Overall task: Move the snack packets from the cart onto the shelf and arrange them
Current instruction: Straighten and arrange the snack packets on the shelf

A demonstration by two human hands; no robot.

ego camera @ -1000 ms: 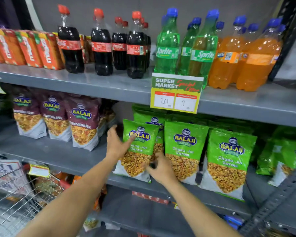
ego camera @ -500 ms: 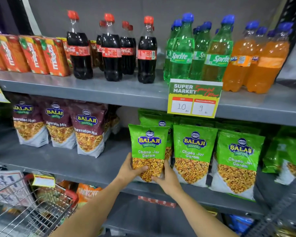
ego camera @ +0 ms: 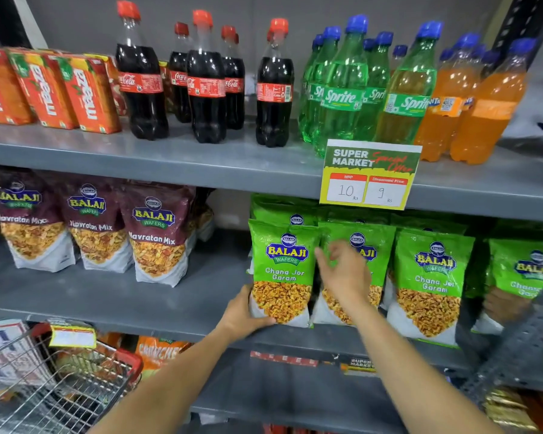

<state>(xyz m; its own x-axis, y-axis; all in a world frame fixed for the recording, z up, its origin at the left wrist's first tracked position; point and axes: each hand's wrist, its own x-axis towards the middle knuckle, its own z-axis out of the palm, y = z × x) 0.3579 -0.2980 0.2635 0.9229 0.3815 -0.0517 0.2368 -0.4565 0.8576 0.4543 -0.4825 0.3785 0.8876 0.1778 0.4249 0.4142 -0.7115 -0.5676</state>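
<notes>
A green Chana Jor Garam packet (ego camera: 282,270) stands upright at the left end of a row of like green packets (ego camera: 433,283) on the middle shelf (ego camera: 138,305). My left hand (ego camera: 245,314) grips its lower left corner. My right hand (ego camera: 345,274) is raised with fingers spread, over the front of the second green packet (ego camera: 379,245), and holds nothing. Maroon Navratan Mix packets (ego camera: 157,236) stand further left on the same shelf. The wire cart (ego camera: 60,383) with a red rim is at the lower left, with packets inside it.
The upper shelf (ego camera: 201,164) carries juice cartons (ego camera: 85,92), cola bottles (ego camera: 207,89), green soda bottles (ego camera: 342,89) and orange soda bottles (ego camera: 483,108). A price sign (ego camera: 370,173) hangs from its edge. A perforated grey upright (ego camera: 520,346) crosses the lower right. A lower shelf (ego camera: 295,393) sits beneath.
The leftmost green packet now stands straight in line. My right hand has let go of its lower edge and risen to the second packet. The view has shifted left and closer.
</notes>
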